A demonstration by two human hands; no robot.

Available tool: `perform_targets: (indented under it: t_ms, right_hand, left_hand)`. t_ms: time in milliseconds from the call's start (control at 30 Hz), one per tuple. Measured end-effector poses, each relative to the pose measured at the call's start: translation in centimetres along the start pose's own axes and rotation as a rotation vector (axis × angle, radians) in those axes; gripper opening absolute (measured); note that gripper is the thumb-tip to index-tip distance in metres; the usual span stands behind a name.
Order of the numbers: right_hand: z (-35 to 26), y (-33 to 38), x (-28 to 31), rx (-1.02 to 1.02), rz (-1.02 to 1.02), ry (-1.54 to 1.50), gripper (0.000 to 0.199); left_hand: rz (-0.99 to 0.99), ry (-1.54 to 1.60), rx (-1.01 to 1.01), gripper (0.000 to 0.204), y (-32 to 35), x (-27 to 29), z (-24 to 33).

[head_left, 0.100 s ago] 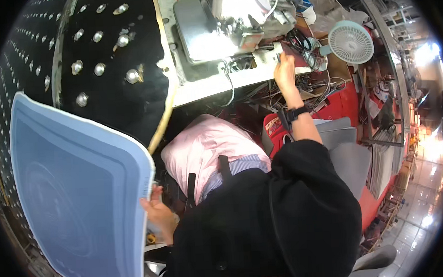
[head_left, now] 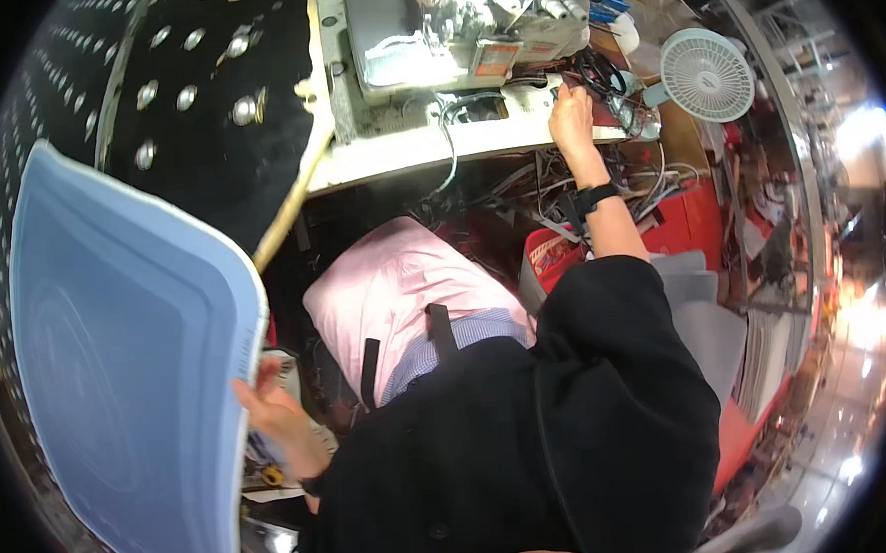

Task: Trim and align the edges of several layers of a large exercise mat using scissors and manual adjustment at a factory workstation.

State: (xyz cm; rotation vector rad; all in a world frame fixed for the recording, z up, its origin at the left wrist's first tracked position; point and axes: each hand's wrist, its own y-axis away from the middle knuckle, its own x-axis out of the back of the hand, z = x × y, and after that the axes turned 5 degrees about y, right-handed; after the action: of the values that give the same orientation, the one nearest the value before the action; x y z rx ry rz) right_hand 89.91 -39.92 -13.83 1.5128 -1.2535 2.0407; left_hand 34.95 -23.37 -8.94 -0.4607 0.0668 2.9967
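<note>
My left hand grips the right edge of a large blue mat-like panel with rounded corners, stepped borders and a pale rim. The panel stretches leftward over the black studded table. My right hand is at the front of the white machine table, its fingers closed beside the machine. What they hold, if anything, is too small to make out. Just left of it stands the grey-white machine, with a glossy rounded plate on its left.
A pale blue fan stands right of the machine, near dark coiled cables. Loose wires hang under the table. Below are a red bin and grey sheets. The black tabletop carries rows of metal balls.
My left hand and the blue panel have shifted left. The table edge and machine sit slightly higher in view, and my right hand stays by the machine.
</note>
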Motion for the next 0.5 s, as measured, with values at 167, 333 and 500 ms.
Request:
perform_targets:
  t_ms: [167,333,500]
  right_hand:
    - [0.1,-6.0,3.4,0.521,-0.133,0.642,0.024]
    - [17.2,-12.0,-4.9,0.022,-0.294,0.149,0.046]
    - [12.1,-13.3,-6.2,0.035,-0.387,0.031,0.046]
  left_hand:
    - [0.16,0.079,-0.042,0.041,3.0,0.6,-0.3]
    - [0.038,0.061,0.023,0.039,0.9,-2.1,-1.0]
    - [0.198,0.142,-0.045,0.036,3.9,-4.4,-2.2]
